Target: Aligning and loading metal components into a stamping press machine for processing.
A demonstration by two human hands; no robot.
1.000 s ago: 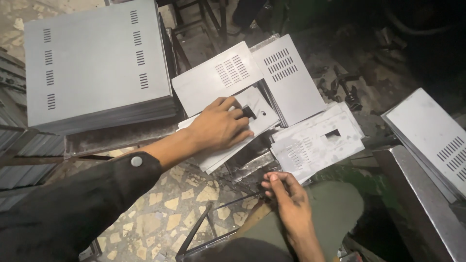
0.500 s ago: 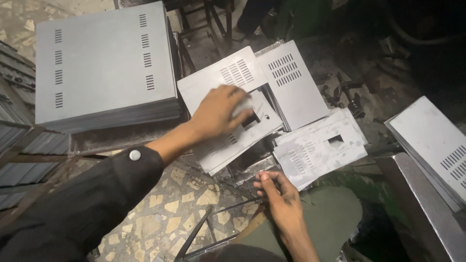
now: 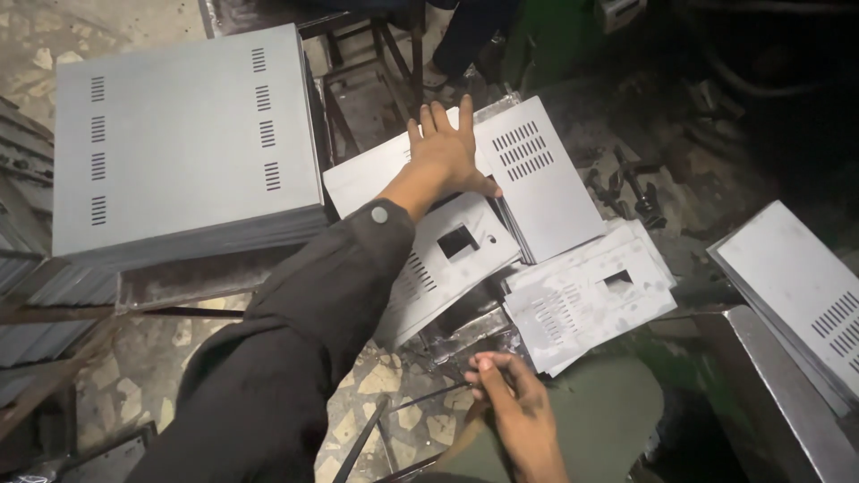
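A view looking down at a cluttered metal workshop floor. The person's left hand (image 3: 445, 150), at the end of a dark long sleeve (image 3: 295, 358) with a small round button at the cuff, reaches far across the middle of the scene. It lies flat and fully open, fingers spread, palm down on a pale grey sheet-metal panel (image 3: 367, 179); it grips nothing. Just right of that hand, touching its thumb side, lies a grey vented metal panel with rows of slots (image 3: 541, 179). Near the wrist, partly under the sleeve, sits a grey metal plate with a square cut-out (image 3: 465, 255).

The right hand (image 3: 510, 402) is near the bottom centre, loosely curled, fingertips pinched on a thin dark metal rod (image 3: 428, 396) (exactly how firmly, I cannot tell). Just beyond it lies a scuffed grey plate with a small rectangular hole (image 3: 586, 295).

On the far left rests a large stack of grey slotted metal covers (image 3: 179, 143). At the right edge is another stack of grey vented panels (image 3: 796, 286). The floor (image 3: 170, 376) is mottled stone chip.
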